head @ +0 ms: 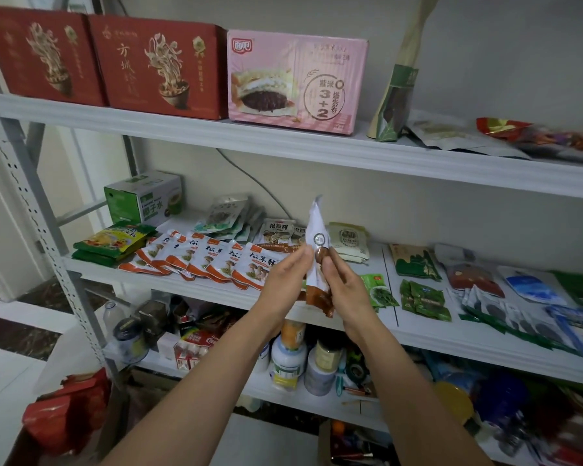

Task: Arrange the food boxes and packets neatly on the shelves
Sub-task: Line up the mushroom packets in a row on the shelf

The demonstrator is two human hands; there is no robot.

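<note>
Mostly white packet, brown base, upright

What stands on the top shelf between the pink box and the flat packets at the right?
One upright green-and-tan pouch, seen in the head view.

Head-worn camera faces the shelves closely, tilted slightly down; its right edge looks blurred.
</note>
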